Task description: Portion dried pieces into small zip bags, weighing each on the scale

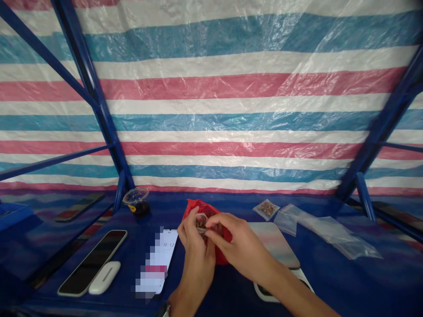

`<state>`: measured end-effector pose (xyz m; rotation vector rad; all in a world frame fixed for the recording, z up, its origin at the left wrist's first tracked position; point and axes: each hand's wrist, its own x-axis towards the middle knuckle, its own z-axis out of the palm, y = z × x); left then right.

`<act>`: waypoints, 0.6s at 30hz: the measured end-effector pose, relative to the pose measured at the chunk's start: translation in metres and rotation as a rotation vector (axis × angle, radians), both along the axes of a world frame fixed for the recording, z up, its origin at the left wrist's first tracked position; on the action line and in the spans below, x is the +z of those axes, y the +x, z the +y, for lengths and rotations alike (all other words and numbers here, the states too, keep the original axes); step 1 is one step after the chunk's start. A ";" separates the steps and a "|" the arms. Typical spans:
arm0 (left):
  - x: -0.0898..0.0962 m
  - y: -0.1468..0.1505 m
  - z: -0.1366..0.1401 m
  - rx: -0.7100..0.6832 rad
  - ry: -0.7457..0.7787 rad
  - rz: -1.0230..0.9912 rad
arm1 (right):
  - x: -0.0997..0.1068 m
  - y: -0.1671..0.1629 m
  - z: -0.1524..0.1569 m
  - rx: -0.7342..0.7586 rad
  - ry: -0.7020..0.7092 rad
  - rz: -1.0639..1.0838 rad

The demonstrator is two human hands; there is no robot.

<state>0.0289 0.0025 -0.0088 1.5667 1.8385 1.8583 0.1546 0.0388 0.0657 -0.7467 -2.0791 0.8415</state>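
My left hand point(196, 246) is closed around a small clear plastic bag point(201, 219), holding its mouth upward. Small brownish pieces show inside it. Thumb and fingers of my right hand point(236, 235) are pinched together at the bag's right edge; whatever is between the fingertips is hidden. Behind and under both hands lies a red plastic bag point(223, 256), with its mouth open and partly covered by my fingers. To the right, on the blue table, rests a small clear bag of brownish pieces point(266, 208).
Flat clear zip bags point(325, 230) overlap at the right. A silvery rounded slab point(272, 242) lies beside my right forearm. On the left are a lit phone point(160, 259), a dark phone point(94, 263), a white earbud case point(105, 277) and a lidded cup point(140, 207). Blue posts point(105, 119) flank the table.
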 end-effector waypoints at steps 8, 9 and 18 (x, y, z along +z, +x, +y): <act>0.015 0.018 -0.011 -0.353 -0.101 -0.115 | -0.008 0.049 0.007 -0.160 0.032 0.123; 0.015 0.018 -0.010 -0.434 -0.126 -0.141 | -0.011 0.054 0.006 -0.174 0.013 0.142; 0.008 0.034 -0.007 -0.628 -0.237 -0.265 | -0.031 0.071 0.008 -0.201 -0.172 0.330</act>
